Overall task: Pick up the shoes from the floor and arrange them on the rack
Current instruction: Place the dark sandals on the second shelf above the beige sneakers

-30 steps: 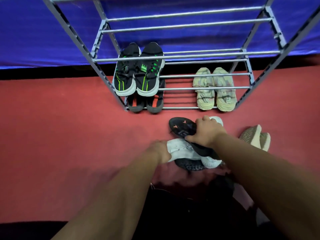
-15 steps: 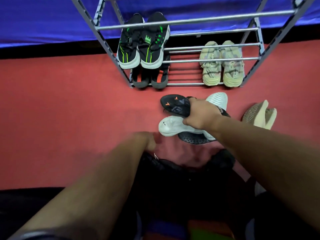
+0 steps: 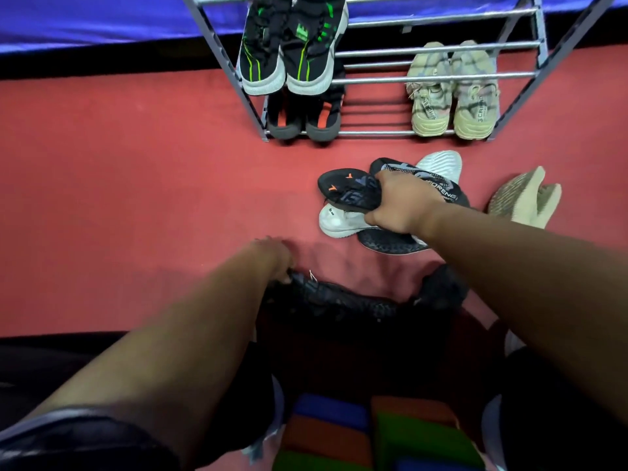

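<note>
My right hand [image 3: 404, 202] grips a black shoe with orange marks [image 3: 346, 190] on top of a small pile on the red floor. The pile also holds a second black shoe with white lettering [image 3: 438, 190], a white shoe [image 3: 339, 224] and a dark upturned sole [image 3: 384, 242]. Closer to me, my left hand [image 3: 275, 258] curls over the end of a black shoe [image 3: 343, 300]. A beige pair [image 3: 523, 198] lies on its side at the right. The metal rack [image 3: 438, 78] carries black-and-green shoes [image 3: 292, 56], black-and-orange shoes [image 3: 302, 122] and olive shoes [image 3: 455, 100].
Blue cloth [image 3: 102, 22] hangs behind the rack. Red floor [image 3: 136, 198] stretches to the left of the pile. The rack's lower rails between the two bottom pairs are bare. A mat of coloured squares [image 3: 373, 433] lies right below me.
My left hand has let go of the white shoe and drawn back to the black shoe near me. My right hand kept its grip on the orange-marked shoe. The view tilted down.
</note>
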